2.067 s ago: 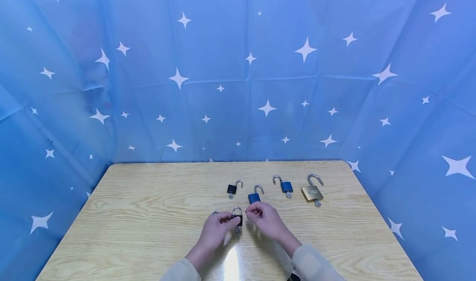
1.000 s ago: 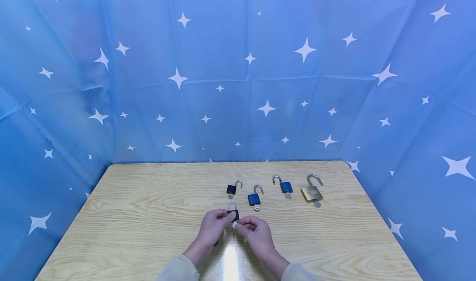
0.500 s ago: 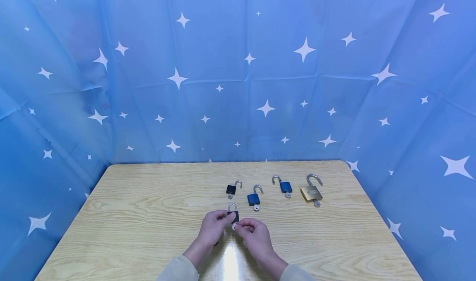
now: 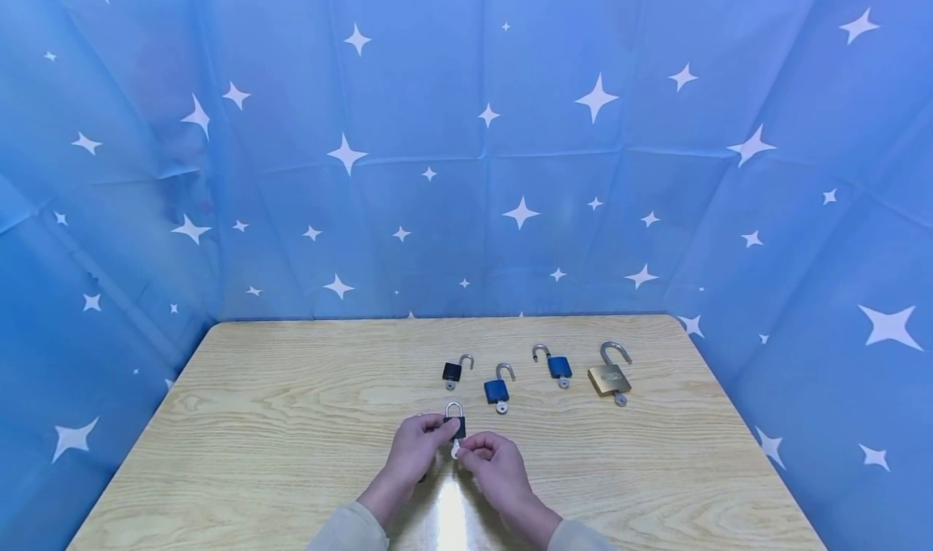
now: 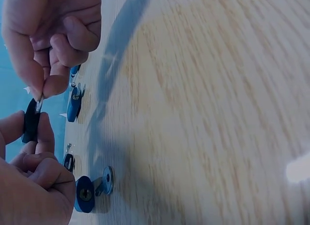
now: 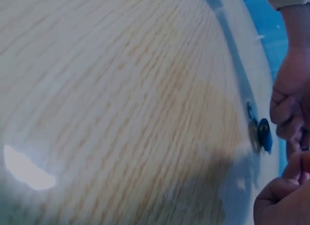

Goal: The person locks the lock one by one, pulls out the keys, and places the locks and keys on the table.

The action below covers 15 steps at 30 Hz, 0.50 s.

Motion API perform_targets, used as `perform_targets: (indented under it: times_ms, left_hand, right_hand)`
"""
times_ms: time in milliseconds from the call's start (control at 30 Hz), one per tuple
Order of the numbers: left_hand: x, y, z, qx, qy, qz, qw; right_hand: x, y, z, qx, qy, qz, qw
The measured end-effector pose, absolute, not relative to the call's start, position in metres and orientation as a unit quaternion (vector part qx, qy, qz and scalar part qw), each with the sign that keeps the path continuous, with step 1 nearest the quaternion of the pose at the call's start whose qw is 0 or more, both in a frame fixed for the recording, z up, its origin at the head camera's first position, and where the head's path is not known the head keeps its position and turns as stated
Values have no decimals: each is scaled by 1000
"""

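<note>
And it's the dark padlock (image 4: 455, 427) in the thick of it, held up off the worktop (image 4: 291, 470), shackle arching to 12 o'clock! The left hand (image 4: 414, 451), at its 8 o'clock, has fingers and thumb only slightly parted, nipping the lock's body between them. The right hand (image 4: 501, 467), at 4 o'clock, pinches fingertips together on the silver key (image 4: 455, 450) at the lock's 6 o'clock end (how deep it sits, I can't tell). Up at 12 lies a small black padlock (image 4: 452, 371), at 2 a blue padlock (image 4: 496, 390), farther along 2 a second blue padlock (image 4: 560, 367), and toward 3 a brass padlock (image 4: 610, 379), all four shackles swung out. Near the left hand, one more padlock (image 5: 85, 194) shows its keyhole.
</note>
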State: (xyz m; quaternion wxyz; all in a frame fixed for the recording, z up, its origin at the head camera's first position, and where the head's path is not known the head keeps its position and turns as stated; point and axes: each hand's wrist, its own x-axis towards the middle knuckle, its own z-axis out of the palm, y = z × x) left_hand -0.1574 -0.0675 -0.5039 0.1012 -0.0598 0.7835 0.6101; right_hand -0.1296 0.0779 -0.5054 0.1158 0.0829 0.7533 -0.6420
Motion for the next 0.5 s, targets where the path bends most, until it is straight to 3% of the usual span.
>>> perform_targets:
  times_ms: [500]
  left_hand:
    - [-156,-69,-504,-56,788,605,99]
  right_hand:
    - [-129,81,-497,62,768,-623,134]
